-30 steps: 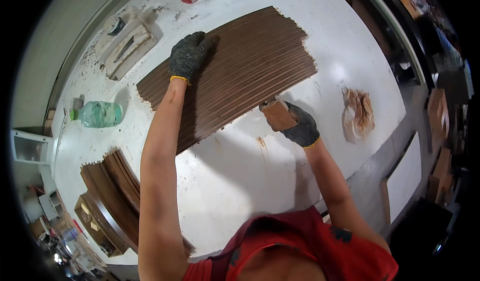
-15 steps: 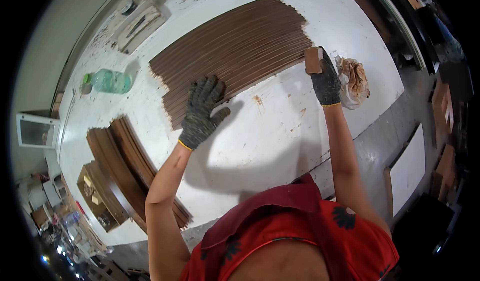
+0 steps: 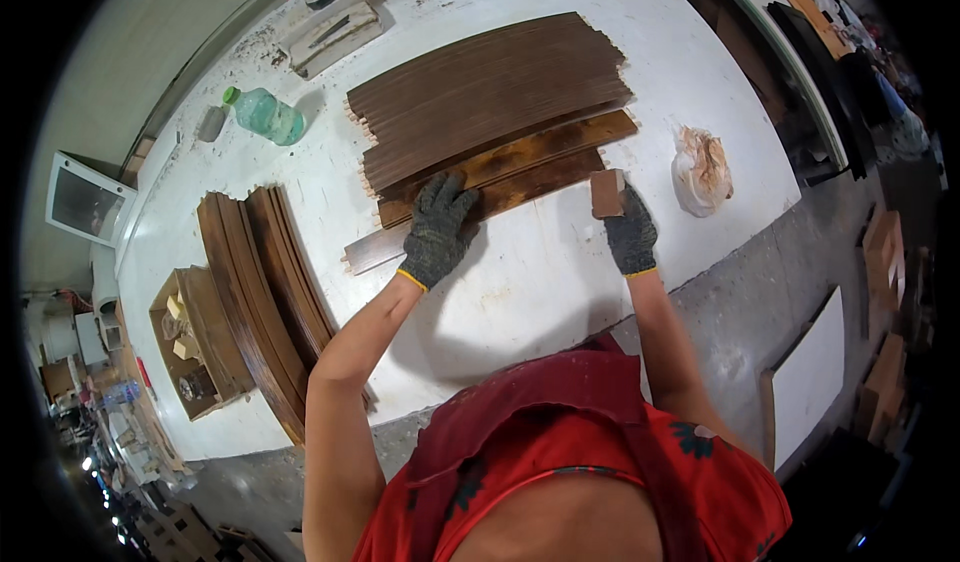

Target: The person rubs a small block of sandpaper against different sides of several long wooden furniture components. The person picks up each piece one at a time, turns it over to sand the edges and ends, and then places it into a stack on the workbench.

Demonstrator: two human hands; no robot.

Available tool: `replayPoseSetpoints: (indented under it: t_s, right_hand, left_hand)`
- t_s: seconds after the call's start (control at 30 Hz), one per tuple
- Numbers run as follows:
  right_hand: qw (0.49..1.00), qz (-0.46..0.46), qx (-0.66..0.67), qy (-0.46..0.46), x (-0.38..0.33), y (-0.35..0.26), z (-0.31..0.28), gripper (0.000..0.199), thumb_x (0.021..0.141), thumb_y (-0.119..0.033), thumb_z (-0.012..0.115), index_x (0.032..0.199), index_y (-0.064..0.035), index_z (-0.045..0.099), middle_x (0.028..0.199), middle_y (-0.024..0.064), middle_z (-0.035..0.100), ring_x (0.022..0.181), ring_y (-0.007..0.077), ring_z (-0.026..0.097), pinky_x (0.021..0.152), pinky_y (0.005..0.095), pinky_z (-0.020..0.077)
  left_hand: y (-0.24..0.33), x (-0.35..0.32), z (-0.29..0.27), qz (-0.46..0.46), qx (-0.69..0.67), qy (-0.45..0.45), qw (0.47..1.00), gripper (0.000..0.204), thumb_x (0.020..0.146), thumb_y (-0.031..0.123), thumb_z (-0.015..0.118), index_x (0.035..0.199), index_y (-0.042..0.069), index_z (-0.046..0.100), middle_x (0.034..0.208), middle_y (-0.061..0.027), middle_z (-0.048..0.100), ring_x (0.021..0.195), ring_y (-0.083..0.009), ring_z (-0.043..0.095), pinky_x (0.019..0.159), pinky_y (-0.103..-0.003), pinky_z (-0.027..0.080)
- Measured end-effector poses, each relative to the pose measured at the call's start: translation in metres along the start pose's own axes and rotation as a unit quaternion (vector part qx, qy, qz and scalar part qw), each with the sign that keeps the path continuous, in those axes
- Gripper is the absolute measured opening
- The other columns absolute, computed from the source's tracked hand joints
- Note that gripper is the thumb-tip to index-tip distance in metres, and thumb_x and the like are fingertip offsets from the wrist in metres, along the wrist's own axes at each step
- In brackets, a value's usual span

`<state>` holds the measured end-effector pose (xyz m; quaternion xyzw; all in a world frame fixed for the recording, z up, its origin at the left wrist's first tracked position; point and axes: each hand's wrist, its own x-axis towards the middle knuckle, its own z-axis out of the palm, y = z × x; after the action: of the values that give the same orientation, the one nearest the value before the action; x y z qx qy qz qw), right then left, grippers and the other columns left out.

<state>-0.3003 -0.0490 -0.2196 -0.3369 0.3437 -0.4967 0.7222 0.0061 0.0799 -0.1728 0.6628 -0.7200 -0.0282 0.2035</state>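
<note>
Looks like a woodworking workshop. Smeared white worktable (image 3: pixel 530 272) carries long dark-brown wooden strips (image 3: pixel 490 92); around it, grey concrete-looking floor (image 3: pixel 725 312), rectangular white panel (image 3: pixel 808 377).

Right of the planks (image 3: pixel 490 97) lies perhaps a bag (image 3: pixel 703 174).

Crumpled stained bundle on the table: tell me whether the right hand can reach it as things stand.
Probably yes: the bundle lies just right of the right hand with nothing visible between, though that hand holds a brown block.
</note>
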Motion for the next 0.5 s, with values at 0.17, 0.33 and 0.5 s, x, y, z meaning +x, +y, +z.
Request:
replayPoseSetpoints:
  t_s: [0.17, 0.33, 0.5]
  right_hand:
    - [0.997, 0.043, 0.001, -0.07, -0.021, 0.003, -0.022, 0.036, 0.099, -0.025, 0.048, 0.127, -0.0029, 0.051, 0.114, 0.012, 0.058, 0.102, 0.0236, 0.057, 0.085, 0.0369, 0.0487]
    - [0.96, 0.138, 0.232, -0.072, -0.032, -0.01, -0.031, 0.045, 0.095, -0.033, 0.051, 0.13, -0.0047, 0.049, 0.121, 0.014, 0.057, 0.101, 0.0296, 0.057, 0.083, 0.0391, 0.0485]
    - [0.951, 0.149, 0.253, -0.094, -0.03, -0.01, -0.033, 0.051, 0.091, -0.036, 0.058, 0.132, -0.0069, 0.049, 0.124, 0.0128, 0.057, 0.101, 0.0291, 0.057, 0.083, 0.0389, 0.0484]
  left_hand:
    - [0.036, 0.035, 0.017, 0.069, -0.056, -0.055, 0.994, 0.056, 0.08, 0.025, 0.07, 0.131, 0.009, 0.052, 0.137, -0.0157, 0.046, 0.13, -0.038, 0.038, 0.107, -0.05, 0.031]
    - [0.036, 0.057, 0.039, 0.068, -0.071, 0.018, 0.995, 0.055, 0.079, 0.026, 0.069, 0.128, 0.006, 0.054, 0.132, -0.0167, 0.05, 0.124, -0.0379, 0.042, 0.106, -0.05, 0.032]
    - [0.021, 0.069, 0.042, 0.001, -0.058, 0.056, 0.997, 0.055, 0.081, 0.031, 0.071, 0.127, 0.006, 0.054, 0.131, -0.0198, 0.049, 0.122, -0.0384, 0.045, 0.104, -0.048, 0.035]
